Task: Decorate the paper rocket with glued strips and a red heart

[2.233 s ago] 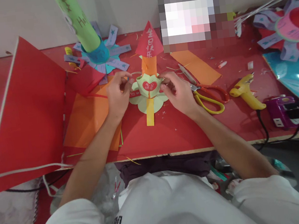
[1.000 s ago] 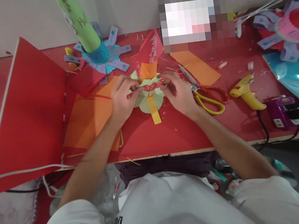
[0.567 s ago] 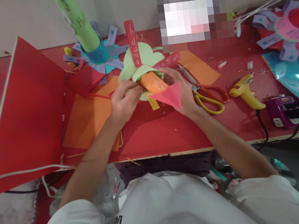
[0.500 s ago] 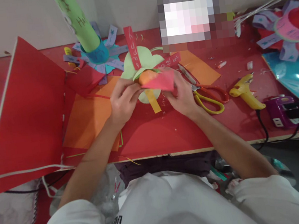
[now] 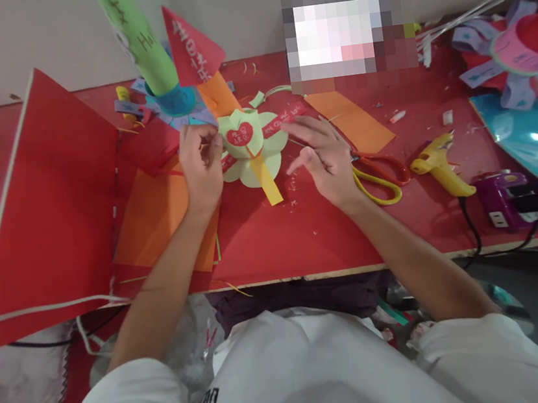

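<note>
A paper rocket stands in front of me, leaning up and left. It has a red cone with white writing, an orange tube, and a pale green collar with a red heart. Under it spreads a pale green petal base, with red written strips and a yellow strip. My left hand pinches the collar's left edge; the fingertips are partly hidden. To the right of the petals, my right hand is open, fingers apart, over the end of a red strip.
Scissors with red and yellow handles lie right of my right hand, then a yellow glue gun and a purple power box. Orange paper sheets lie left. A red board stands at far left; a green paper tube rises behind.
The rocket has tipped upright, so its cone now points up and left instead of toward my right hand. My right hand has let go of the cone. My left hand has shifted slightly left.
</note>
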Demonstrator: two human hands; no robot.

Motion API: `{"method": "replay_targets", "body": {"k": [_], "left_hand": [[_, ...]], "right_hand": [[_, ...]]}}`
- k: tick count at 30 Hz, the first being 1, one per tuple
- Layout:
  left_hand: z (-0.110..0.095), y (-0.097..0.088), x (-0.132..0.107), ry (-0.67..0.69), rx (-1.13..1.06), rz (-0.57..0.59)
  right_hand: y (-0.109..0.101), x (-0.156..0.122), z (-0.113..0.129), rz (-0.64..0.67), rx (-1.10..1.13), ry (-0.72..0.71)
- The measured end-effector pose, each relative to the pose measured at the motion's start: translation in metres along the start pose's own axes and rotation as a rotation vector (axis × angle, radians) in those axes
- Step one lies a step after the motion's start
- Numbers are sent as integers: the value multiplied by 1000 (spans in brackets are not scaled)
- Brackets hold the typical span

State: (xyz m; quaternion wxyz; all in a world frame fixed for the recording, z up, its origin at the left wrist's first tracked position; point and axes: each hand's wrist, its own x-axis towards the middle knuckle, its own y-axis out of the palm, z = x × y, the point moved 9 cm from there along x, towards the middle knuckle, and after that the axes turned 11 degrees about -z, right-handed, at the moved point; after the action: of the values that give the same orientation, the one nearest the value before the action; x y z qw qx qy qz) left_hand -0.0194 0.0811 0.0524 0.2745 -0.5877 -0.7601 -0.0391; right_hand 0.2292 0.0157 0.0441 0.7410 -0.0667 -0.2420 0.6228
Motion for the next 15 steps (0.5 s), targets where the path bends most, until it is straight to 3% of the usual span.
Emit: {"method": "replay_targets", "body": {"k": [4,8,11,15], "left_hand": [[13,3,0,-163,-75,17],[13,5,1,-212,-152,38],[8,8,1,-137,-112,93],[-9,11,-2,117,-72,126]], "right_hand": [[-3,-5,-14,-22,41,184],[-11,-5,-20,-57,-57,240],[-4,-2,-21,18,-123,247],[11,-3,-25,119,-193,311]]}}
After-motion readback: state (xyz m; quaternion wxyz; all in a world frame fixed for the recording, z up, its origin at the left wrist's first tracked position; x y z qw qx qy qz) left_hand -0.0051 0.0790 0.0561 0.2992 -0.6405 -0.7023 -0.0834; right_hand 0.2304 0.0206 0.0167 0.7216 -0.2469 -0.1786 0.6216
